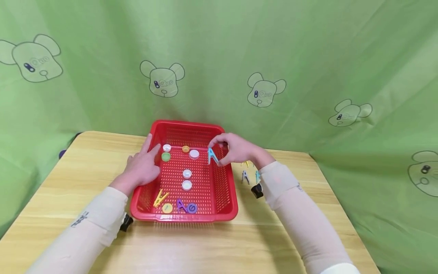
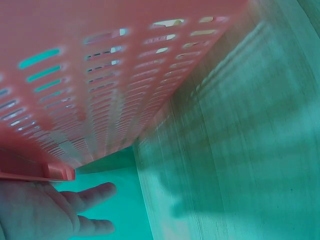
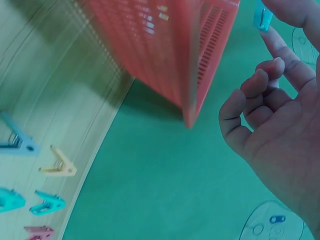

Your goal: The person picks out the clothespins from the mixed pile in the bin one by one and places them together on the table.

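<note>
A light-blue clothespin [image 1: 212, 155] is pinched between the thumb and index finger of my right hand [image 1: 236, 149], above the right side of the red basket [image 1: 184, 217]. In the right wrist view, only one end of this clothespin [image 3: 262, 17] shows, and the other fingers curl loosely. My left hand [image 1: 142, 167] rests on the basket's left rim with extended fingers, two of them visible in the left wrist view. Inside the basket lie several bottle caps, including a green cap [image 1: 165, 156] and a white cap [image 1: 186, 185], plus a yellow clothespin [image 1: 160, 198] and a purple clothespin [image 1: 181, 206].
Right of the basket, several clothespins lie on the wooden table [image 1: 294, 228], among them a grey-blue clothespin [image 1: 245, 177], a yellow clothespin [image 3: 60, 164] and a pink clothespin [image 3: 39, 232]. A green curtain [image 1: 212, 49] with mouse-head prints hangs behind the table.
</note>
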Action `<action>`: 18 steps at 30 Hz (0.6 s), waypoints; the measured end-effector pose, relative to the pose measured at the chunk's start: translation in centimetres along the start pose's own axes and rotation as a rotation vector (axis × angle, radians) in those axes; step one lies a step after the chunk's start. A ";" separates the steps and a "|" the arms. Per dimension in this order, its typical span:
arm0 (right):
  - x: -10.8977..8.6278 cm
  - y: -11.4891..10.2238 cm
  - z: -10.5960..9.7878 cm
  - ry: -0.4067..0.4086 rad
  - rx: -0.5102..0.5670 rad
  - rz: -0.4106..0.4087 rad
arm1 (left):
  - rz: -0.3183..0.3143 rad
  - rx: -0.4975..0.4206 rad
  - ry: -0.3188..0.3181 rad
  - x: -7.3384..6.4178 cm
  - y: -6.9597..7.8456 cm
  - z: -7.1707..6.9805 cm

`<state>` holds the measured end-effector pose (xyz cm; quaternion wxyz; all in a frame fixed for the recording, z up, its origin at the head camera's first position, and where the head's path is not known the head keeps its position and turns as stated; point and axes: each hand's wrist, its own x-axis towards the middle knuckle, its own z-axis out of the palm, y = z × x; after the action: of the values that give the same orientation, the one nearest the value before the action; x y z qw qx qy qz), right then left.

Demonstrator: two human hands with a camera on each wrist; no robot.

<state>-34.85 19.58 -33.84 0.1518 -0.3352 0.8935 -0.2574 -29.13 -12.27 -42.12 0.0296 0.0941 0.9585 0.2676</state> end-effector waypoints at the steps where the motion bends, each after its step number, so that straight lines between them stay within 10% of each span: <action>1: -0.2 0.2 -0.1 0.002 0.002 0.001 | 0.000 0.001 -0.001 0.0 0.0 0.0; 18: -3.4 3.0 -1.0 0.075 0.014 -0.003 | 0.032 0.021 0.013 -0.1 0.1 0.0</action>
<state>-34.37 24.20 -34.36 0.1204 -0.3256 0.8962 -0.2763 -29.02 -12.18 -42.03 0.0183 0.1081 0.9597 0.2587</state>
